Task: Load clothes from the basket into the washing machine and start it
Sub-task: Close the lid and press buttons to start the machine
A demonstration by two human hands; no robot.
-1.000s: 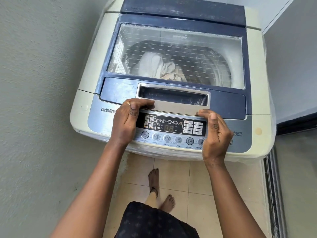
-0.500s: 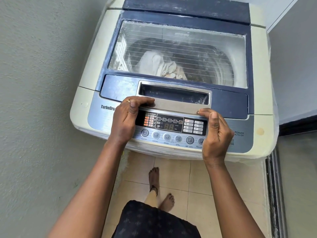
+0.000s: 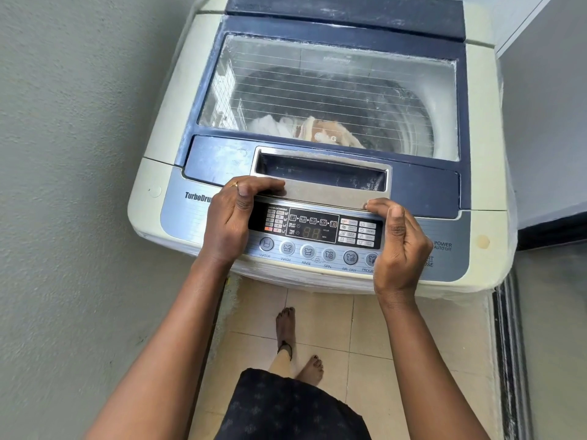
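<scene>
The white and blue top-load washing machine [image 3: 165, 100] stands before me with its glass lid [image 3: 333, 90] down. Through the glass I see white and beige clothes [image 3: 317, 131] in the drum. My left hand [image 3: 228, 223] rests at the left end of the control panel [image 3: 313, 231], its fingers lying on the silver lid handle [image 3: 320, 192]. My right hand [image 3: 400, 246] rests at the panel's right end, fingertips touching the handle's right corner. Neither hand holds anything. The display shows lit digits. No basket is in view.
A grey wall [image 3: 79, 154] runs close along the machine's left side. Beige floor tiles [image 3: 317, 328] lie below, with my bare feet [image 3: 286, 325] on them. A dark door track [image 3: 508, 344] runs down the right. The power label [image 3: 443, 246] sits right of my right hand.
Both hands stay where they were on the handle and panel. The view has tipped a little, so the clothes appear nearer the lid's front. Fewer orange lights glow at the panel's left.
</scene>
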